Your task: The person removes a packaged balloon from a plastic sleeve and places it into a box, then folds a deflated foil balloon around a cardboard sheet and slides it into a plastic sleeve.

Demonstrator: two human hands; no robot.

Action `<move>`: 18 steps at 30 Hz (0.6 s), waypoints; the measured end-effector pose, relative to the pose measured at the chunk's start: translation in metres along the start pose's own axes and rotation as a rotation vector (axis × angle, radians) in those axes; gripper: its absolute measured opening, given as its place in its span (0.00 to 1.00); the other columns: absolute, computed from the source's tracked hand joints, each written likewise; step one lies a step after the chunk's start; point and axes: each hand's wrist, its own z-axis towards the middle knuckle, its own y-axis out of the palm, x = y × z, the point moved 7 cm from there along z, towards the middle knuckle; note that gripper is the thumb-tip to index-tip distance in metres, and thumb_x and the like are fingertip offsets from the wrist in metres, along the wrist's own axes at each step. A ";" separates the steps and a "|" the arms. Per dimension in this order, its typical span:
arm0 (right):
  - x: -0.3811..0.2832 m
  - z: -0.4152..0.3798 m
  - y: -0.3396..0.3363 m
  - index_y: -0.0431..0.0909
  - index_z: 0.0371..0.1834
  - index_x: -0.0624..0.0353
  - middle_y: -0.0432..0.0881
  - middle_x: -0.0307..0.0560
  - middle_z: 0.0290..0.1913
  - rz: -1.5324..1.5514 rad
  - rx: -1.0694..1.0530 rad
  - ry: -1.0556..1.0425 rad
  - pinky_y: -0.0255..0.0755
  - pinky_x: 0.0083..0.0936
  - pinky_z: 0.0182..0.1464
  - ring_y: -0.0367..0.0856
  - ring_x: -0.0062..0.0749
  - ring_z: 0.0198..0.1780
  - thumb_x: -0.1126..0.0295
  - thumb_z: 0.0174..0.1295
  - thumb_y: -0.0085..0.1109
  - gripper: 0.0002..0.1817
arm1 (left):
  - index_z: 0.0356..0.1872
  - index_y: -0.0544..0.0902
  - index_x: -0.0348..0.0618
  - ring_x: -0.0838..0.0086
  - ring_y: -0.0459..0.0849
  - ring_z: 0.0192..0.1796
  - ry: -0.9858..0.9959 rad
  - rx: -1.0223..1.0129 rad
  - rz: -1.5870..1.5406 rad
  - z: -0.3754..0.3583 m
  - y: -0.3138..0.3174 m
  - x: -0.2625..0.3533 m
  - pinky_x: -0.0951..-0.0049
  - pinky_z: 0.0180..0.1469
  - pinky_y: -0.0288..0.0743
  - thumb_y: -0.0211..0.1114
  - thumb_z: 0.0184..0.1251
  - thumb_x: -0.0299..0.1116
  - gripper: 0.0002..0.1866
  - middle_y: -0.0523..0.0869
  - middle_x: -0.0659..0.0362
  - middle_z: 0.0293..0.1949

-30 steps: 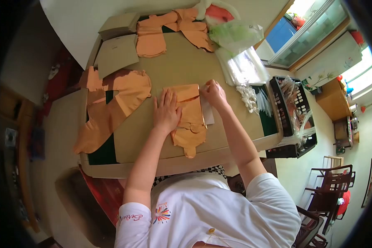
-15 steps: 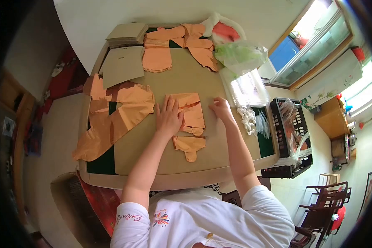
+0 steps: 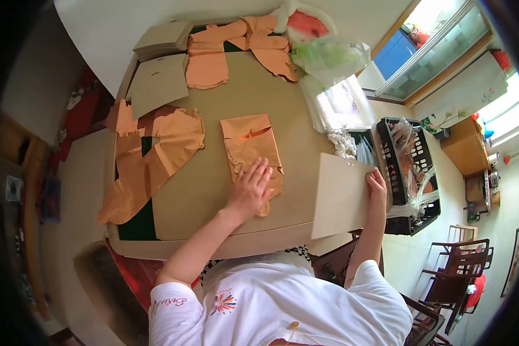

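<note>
My left hand point(image 3: 251, 189) lies flat with its fingers out on the lower part of a folded rose-gold foil balloon point(image 3: 247, 128). A small rounded tail of the balloon sticks out below those fingers. At the table's right front, my right hand point(image 3: 376, 187) grips the right edge of a grey-beige cardboard sheet point(image 3: 341, 199), which is tilted up and reaches past the table edge. To the left, a larger unfolded foil balloon point(image 3: 162, 154) is spread out, partly under a card.
Card stacks point(image 3: 160, 85) and flat foil balloons point(image 3: 207, 70) occupy the back left. Clear plastic bags point(image 3: 341, 106), white ribbon point(image 3: 343, 144) and thin clear straws point(image 3: 364, 151) lie right. A black crate point(image 3: 386, 164) holds plastic packaging. Chairs point(image 3: 444, 282) stand beyond.
The foil balloon's lower flap has been folded up onto its body. My left hand moved down onto it. My right hand moved right and now holds a cardboard sheet.
</note>
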 end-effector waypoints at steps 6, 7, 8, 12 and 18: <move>0.021 0.007 0.094 0.79 0.47 0.59 0.79 0.34 0.41 -0.110 -0.214 0.008 0.66 0.13 0.47 0.74 0.16 0.44 0.74 0.63 0.53 0.11 | 0.68 0.69 0.44 0.62 0.60 0.75 -0.136 -0.167 -0.293 -0.002 0.014 -0.003 0.55 0.73 0.56 0.53 0.72 0.46 0.27 0.66 0.52 0.71; 0.027 0.008 0.120 0.78 0.45 0.59 0.79 0.33 0.40 -0.116 -0.297 0.026 0.66 0.14 0.46 0.73 0.15 0.43 0.74 0.64 0.53 0.09 | 0.68 0.68 0.45 0.62 0.60 0.74 -0.295 -0.201 -0.672 -0.005 0.019 -0.011 0.56 0.73 0.56 0.53 0.73 0.45 0.27 0.65 0.52 0.71; 0.036 0.012 0.141 0.78 0.43 0.60 0.78 0.32 0.39 -0.146 -0.327 0.055 0.66 0.15 0.44 0.73 0.15 0.42 0.73 0.64 0.54 0.07 | 0.69 0.67 0.45 0.63 0.61 0.74 -0.485 -0.194 -1.058 -0.010 0.026 -0.015 0.57 0.73 0.57 0.52 0.73 0.45 0.27 0.65 0.52 0.71; 0.048 0.023 0.187 0.77 0.53 0.60 0.78 0.42 0.49 -0.554 -0.259 -0.192 0.72 0.23 0.51 0.75 0.25 0.46 0.73 0.66 0.55 0.13 | 0.71 0.61 0.46 0.65 0.63 0.73 -0.764 -0.157 -1.876 -0.021 0.033 -0.006 0.59 0.72 0.60 0.49 0.76 0.43 0.27 0.64 0.54 0.71; 0.038 -0.041 0.227 0.72 0.64 0.53 0.69 0.53 0.67 -0.978 -0.444 -0.782 0.60 0.45 0.69 0.67 0.47 0.68 0.68 0.67 0.53 0.21 | 0.74 0.54 0.49 0.68 0.66 0.70 -0.761 -0.178 -1.935 -0.030 0.029 -0.002 0.64 0.70 0.65 0.44 0.79 0.40 0.27 0.63 0.57 0.72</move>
